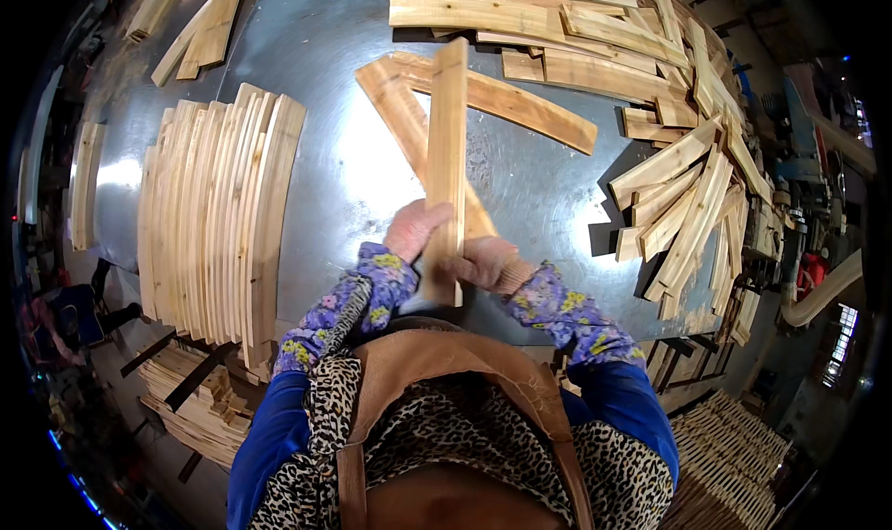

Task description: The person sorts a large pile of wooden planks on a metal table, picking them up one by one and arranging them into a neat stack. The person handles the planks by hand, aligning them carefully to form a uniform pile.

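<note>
A long wooden board (448, 130) stands out in front of me, its near end close to my body. My left hand (415, 230) grips its left edge, fingers closed around the wood. From the other side my right hand (485, 261) holds the same board near its lower end, slightly blurred. Beneath and beyond it, one loose board (395, 107) lies slanted on the metal table (325, 196), partly hidden by the held one. Another loose board (530, 109) runs off to the right behind them.
Left of me, a neat row of boards (214, 214) stands on edge. A jumbled heap of boards (595, 38) covers the far right, spilling into a fanned pile (692, 205) nearer. More boards (209, 33) lie at the far left. Stacked wood (195, 400) sits below the table's left edge.
</note>
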{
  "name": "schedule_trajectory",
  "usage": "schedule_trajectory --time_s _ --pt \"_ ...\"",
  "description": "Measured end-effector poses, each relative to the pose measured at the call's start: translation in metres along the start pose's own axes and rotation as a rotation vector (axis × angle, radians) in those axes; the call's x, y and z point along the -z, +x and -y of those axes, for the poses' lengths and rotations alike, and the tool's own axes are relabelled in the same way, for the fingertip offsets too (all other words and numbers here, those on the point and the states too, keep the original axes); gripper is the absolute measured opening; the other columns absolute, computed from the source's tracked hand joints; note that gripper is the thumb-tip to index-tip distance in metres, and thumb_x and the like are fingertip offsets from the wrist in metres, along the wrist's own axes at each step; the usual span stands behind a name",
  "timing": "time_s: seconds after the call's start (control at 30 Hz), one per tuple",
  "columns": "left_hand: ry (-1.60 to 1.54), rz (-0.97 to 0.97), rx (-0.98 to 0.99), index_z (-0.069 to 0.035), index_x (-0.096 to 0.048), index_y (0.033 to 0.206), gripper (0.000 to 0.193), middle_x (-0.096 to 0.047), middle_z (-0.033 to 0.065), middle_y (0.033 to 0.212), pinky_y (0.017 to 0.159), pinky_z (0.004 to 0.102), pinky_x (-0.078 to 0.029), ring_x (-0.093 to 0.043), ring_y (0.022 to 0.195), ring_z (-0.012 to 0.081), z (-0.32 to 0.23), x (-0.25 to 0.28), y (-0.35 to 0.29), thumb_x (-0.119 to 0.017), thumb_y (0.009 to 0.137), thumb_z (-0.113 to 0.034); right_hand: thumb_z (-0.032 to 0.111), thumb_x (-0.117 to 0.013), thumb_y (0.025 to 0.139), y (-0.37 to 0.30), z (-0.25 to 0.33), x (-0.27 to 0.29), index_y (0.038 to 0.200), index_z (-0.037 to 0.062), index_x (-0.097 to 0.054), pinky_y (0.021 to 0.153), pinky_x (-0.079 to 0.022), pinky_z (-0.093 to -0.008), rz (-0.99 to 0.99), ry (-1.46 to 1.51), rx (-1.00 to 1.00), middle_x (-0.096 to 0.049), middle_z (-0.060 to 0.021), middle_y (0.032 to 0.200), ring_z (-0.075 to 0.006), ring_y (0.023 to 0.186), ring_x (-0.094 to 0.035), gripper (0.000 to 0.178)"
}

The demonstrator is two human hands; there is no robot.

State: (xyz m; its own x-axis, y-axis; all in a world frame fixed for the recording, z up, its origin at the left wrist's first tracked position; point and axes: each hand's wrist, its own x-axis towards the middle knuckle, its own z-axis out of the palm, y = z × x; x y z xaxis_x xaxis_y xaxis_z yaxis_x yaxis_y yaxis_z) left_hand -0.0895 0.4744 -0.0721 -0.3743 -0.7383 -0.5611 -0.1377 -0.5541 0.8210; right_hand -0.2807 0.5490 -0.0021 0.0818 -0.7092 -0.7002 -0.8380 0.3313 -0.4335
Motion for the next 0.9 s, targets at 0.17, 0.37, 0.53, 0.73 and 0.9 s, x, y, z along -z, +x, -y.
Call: schedule_trajectory --time_s 0.17,0.37,0.53,0.73,0.9 --pt "0.656 -0.327 -0.146 -0.004 -0.081 0.108 0.037 -0.078 0.0153 0.097 0.096 0.0466 -0.057 -0.073 0.094 0.0328 -0.024 0.087 -0.058 -0.078 0.095 -0.039 0.072 -0.078 0.085 0.026 0.01 0.006 0.157 0.0038 -0.054 0.111 -0.053 -0.0521 -0.476 -0.16 -0.017 -0.062 -0.0284 0.152 -0.0425 0.143 -0.059 0.102" --pt "1.42 -0.781 -0.277 -0.007 -0.077 0.1 0.024 -0.065 0.0118 0.089 0.1 0.0591 -0.048 -0.064 0.107 0.0359 -0.009 0.205 -0.169 -0.079 0.091 -0.03 0.05 -0.089 0.076 0.07 0.055 -0.057 0.166 0.0071 -0.042 0.118 -0.047 -0.0577 -0.494 -0.033 -0.051 -0.049 -0.0277 0.162 -0.0521 0.146 -0.048 0.11" --pt "1.138 -0.857 -0.659 -0.006 -0.069 0.135 0.049 -0.069 0.0182 0.105 0.097 0.0497 -0.055 -0.069 0.098 0.0376 0.041 0.226 -0.152 -0.08 0.094 -0.03 0.027 -0.069 0.09 0.076 0.079 -0.033 0.155 0.0009 -0.059 0.112 -0.053 -0.045 -0.199 0.765 0.094 -0.074 -0.0211 0.129 -0.0313 0.121 -0.07 0.07" --pt "-0.126 -0.006 0.158 0.003 -0.07 0.14 0.058 -0.079 0.0158 0.128 0.102 0.0456 -0.056 -0.072 0.117 0.0298 0.013 0.14 -0.091 -0.075 0.101 -0.04 0.029 -0.066 0.101 0.121 0.08 -0.064 0.153 0.0053 -0.064 0.111 -0.056 -0.0408 -0.054 0.931 0.232 -0.076 -0.0155 0.137 -0.0337 0.125 -0.072 0.056" --pt "1.04 -0.596 -0.229 0.0 -0.075 0.126 0.054 -0.073 0.0202 0.12 0.094 0.0501 -0.059 -0.07 0.112 0.0371 0.026 0.182 -0.139 -0.088 0.078 -0.024 0.036 -0.078 0.09 0.197 -0.021 0.053 0.142 0.0031 -0.066 0.109 -0.053 -0.0504 -0.74 0.037 0.389 -0.074 -0.0252 0.131 -0.0451 0.122 -0.07 0.063"
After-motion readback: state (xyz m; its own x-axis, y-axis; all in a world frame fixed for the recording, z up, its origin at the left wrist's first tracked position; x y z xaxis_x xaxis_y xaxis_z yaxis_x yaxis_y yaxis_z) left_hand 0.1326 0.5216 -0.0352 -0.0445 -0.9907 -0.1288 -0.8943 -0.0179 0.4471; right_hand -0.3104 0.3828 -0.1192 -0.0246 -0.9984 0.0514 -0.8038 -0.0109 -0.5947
